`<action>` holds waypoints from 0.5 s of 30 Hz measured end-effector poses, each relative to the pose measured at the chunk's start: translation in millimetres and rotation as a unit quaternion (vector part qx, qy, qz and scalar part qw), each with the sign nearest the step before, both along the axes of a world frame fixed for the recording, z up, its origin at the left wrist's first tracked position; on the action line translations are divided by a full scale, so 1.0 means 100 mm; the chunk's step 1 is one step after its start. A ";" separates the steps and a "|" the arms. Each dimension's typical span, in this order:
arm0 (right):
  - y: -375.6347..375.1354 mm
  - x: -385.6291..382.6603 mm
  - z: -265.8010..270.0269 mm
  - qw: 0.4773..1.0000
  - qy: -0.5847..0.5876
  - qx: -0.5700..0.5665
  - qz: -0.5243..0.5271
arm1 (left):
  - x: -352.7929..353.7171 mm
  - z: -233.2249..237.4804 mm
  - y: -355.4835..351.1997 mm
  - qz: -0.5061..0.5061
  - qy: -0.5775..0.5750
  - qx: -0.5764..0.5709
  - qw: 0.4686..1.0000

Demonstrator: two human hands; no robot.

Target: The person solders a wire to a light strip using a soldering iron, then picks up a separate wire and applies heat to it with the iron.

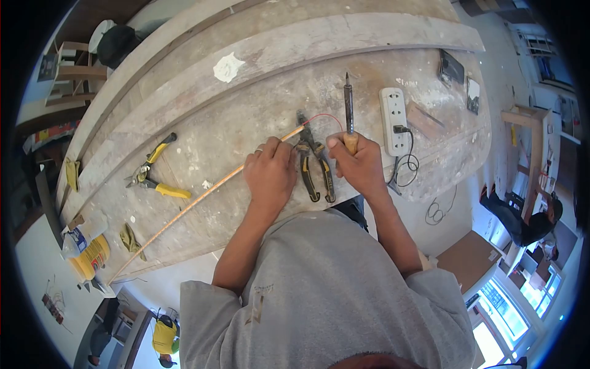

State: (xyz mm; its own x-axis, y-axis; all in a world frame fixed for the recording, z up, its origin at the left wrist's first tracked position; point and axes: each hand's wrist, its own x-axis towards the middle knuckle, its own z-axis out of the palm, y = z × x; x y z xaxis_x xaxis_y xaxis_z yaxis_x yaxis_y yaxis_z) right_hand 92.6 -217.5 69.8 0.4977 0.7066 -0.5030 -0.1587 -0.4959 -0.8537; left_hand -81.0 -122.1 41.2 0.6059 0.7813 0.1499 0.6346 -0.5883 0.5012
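Observation:
My right hand is closed around the wooden handle of a soldering iron, whose pointed metal tip aims away from me. My left hand has its fingers curled over a long, thin, light-brown strip near its upper end. That strip runs diagonally down to the lower left. A thin red wire arcs from near the strip's end toward my right hand; where it ends is hidden. Black-and-yellow pliers lie between my hands, handles toward me. Yellow-handled snips lie open at left.
A white power strip with a black plug and cable lies right. Long curved boards span the table's far side. A yellow container stands lower left. A dark phone-like object lies far right. Other people are in the background, one in a yellow top.

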 end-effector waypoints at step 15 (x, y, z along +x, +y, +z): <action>-0.16 -0.20 -0.11 0.998 0.062 0.001 0.027 | 0.17 0.26 0.00 0.042 -0.068 -0.194 0.978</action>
State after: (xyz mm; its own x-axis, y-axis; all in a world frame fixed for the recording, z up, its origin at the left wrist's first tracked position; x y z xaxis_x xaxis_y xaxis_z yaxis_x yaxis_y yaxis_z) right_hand 72.6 -233.9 58.5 0.3931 0.7312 -0.5574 -0.2365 -0.5054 -0.8298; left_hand -64.4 -122.6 67.4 0.5326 0.8413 -0.0930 0.5839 -0.2857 0.7599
